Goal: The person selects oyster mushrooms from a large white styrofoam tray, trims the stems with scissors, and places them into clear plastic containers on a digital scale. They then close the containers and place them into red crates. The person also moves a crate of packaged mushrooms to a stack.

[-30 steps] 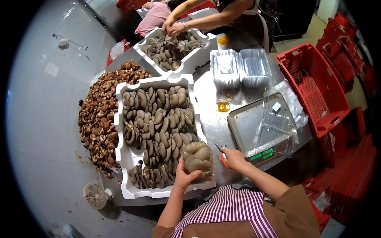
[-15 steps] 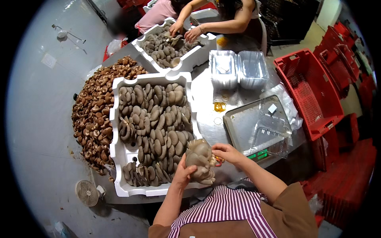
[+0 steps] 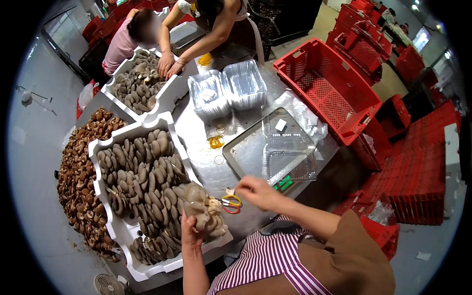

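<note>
The left hand (image 3: 191, 230) grips a mushroom clump (image 3: 202, 209) from its near-left side, thumb up against it. The pale stem end faces the right hand (image 3: 259, 191), probably to leave the stems within its reach while the caps rest toward the palm. The right hand is blurred, its fingers bent; I cannot tell whether it pinches anything. Scissors (image 3: 231, 204) with yellow and red loops seem to lie between the two hands, handles toward the right one, likely so they can be picked up quickly. A whitish scrap (image 3: 229, 191) shows just beyond them.

To the left of the left hand, a white foam box (image 3: 124, 233) carries rows of grey mushrooms (image 3: 150, 177), perhaps packed on edge to save room. Beyond the right hand, a metal tray (image 3: 246, 143) bears an open clear box (image 3: 290, 155); stacked clear tubs (image 3: 209, 93) and rubber bands (image 3: 215, 142) sit farther out, apparently within arm's reach.

The worktop (image 3: 209, 169) is shiny bare metal. Brown mushrooms (image 3: 81, 187) are heaped past the foam box. Well right of the hands are a red crate (image 3: 329, 96) and stacked red crates (image 3: 415, 167). Far ahead, a co-worker's hands (image 3: 172, 68) reach into another foam box (image 3: 179, 91).
</note>
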Available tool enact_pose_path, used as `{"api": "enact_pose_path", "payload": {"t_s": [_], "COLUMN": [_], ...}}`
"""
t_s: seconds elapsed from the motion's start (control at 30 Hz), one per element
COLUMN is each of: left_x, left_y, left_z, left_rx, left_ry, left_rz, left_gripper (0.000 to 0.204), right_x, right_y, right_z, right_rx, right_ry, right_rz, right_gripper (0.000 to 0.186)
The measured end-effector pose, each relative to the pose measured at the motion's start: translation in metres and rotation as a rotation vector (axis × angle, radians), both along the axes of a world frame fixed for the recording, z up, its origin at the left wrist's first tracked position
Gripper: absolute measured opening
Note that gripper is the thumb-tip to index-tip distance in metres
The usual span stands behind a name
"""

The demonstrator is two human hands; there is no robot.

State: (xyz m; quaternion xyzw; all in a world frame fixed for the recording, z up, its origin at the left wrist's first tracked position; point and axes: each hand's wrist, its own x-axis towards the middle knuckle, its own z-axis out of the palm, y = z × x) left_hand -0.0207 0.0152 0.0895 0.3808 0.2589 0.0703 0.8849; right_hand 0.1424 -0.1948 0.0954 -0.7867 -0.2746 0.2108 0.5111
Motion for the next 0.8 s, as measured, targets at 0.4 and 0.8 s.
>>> {"api": "enact_pose_path", "payload": {"t_s": [0.4, 0.8], "left_x": [0.07, 0.083], "left_y": [-0.024, -0.081], "left_z": [0.029, 0.027], "left_rx": [0.254, 0.225], "left_ry": [-0.023, -0.016], "left_rz": [-0.099, -0.066], "left_gripper": [0.086, 0.088], "right_x": [0.099, 0.114], "right_y": [-0.195, -0.198], "right_z": [-0.041, -0.068], "right_rx": [-0.507, -0.436], "right_ry": [-0.067, -0.032], "right_rz": [-0.589, -0.459], "right_gripper": [0.049, 0.042]}}
